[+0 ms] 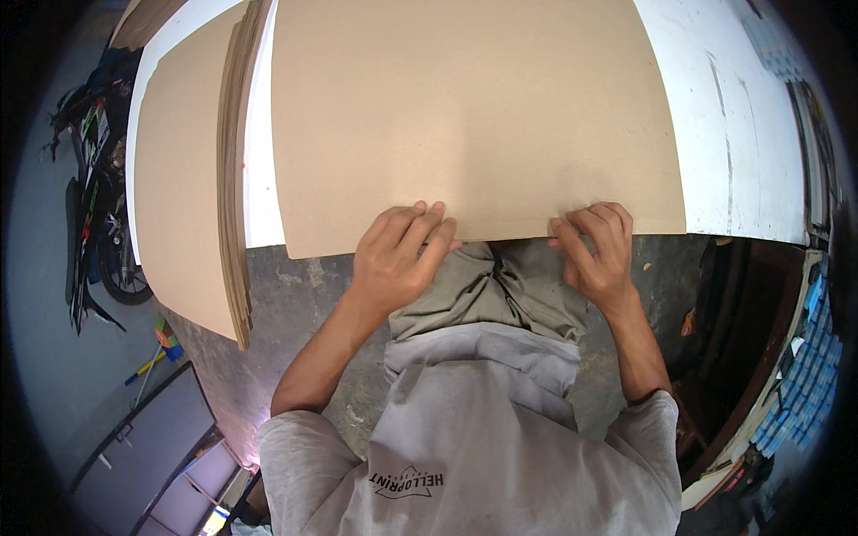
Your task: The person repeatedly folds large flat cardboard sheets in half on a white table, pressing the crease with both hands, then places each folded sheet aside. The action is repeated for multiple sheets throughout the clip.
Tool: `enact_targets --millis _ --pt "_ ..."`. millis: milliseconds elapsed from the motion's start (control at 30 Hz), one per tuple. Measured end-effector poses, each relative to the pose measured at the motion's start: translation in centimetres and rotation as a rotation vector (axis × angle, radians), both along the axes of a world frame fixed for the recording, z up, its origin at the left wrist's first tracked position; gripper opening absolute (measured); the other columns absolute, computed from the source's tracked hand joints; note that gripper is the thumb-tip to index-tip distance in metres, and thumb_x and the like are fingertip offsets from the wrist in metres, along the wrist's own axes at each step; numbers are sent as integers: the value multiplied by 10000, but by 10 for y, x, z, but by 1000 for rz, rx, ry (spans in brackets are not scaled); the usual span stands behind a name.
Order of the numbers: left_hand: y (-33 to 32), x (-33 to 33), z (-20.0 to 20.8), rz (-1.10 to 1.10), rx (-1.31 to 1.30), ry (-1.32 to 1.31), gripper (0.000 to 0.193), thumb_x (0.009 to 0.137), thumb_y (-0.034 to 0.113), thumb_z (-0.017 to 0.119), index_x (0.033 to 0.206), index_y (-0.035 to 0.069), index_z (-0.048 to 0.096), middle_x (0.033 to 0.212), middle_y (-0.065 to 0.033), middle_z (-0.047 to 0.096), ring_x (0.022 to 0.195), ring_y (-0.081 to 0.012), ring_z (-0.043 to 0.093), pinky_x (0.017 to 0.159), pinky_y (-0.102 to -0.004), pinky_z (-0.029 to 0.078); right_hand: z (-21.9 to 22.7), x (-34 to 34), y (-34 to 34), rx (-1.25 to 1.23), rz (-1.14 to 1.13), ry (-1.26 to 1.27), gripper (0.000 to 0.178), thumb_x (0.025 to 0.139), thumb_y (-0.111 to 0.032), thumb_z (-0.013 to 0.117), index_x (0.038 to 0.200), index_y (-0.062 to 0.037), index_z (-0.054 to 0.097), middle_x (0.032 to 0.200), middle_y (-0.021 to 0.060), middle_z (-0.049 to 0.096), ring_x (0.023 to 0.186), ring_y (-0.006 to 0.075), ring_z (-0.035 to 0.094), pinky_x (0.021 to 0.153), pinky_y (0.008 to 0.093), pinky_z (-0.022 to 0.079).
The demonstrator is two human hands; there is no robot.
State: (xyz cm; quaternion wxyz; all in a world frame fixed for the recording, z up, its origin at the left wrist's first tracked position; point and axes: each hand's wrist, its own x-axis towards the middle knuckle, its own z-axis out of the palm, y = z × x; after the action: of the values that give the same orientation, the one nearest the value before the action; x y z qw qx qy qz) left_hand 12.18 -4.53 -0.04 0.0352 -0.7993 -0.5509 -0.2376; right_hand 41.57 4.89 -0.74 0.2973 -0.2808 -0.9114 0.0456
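A large flat tan cardboard sheet (465, 125) lies in front of me, its near edge sticking slightly past the white tabletop. My left hand (398, 255) grips that edge left of the middle, fingertips curled on the top face and thumb at the rim. Farther right, my right hand (597, 255) pinches the same edge in a similar way, fingers bent on top and thumb tip by the rim. Whatever part of the thumbs is under the sheet stays hidden.
To the left, a stack of tan cardboard sheets (183, 179) overhangs the front of the white table (733, 134). A motorcycle (103, 196) stands beyond it. On the right are a dark wooden shelf (760, 330) and blue-white stacked packs (800, 393).
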Motion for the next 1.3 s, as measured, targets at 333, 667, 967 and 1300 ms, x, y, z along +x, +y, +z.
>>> enact_targets --millis 333,667,967,1300 --pt "-13 20 -10 172 53 -38 216 835 146 808 1046 132 764 1054 -34 695 962 -245 613 912 -419 422 -17 -1 -6 -35 -12 138 266 750 23 877 988 -21 766 966 77 678 941 286 645 865 474 512" --pt "-5 28 -11 237 -29 -151 122 844 112 780 957 129 737 971 -5 662 870 -219 594 870 -395 396 -5 -7 4 -98 -36 83 214 746 -67 846 916 -17 726 931 85 646 874 278 631 745 436 486" --pt "14 13 12 195 -409 -234 238 895 194 735 1120 119 717 1195 -127 636 1135 -329 561 990 -507 357 10 -6 33 -434 46 -20 203 751 -59 819 904 -62 684 902 58 609 821 267 584 770 452 406" --pt "25 25 5 334 -597 112 790 1074 458 534 1721 118 233 1714 -427 7 1572 -659 -47 1173 -831 34 21 -29 35 -508 -139 -388 628 1002 -278 637 1611 -242 486 1758 207 230 1629 489 149 1235 778 91"
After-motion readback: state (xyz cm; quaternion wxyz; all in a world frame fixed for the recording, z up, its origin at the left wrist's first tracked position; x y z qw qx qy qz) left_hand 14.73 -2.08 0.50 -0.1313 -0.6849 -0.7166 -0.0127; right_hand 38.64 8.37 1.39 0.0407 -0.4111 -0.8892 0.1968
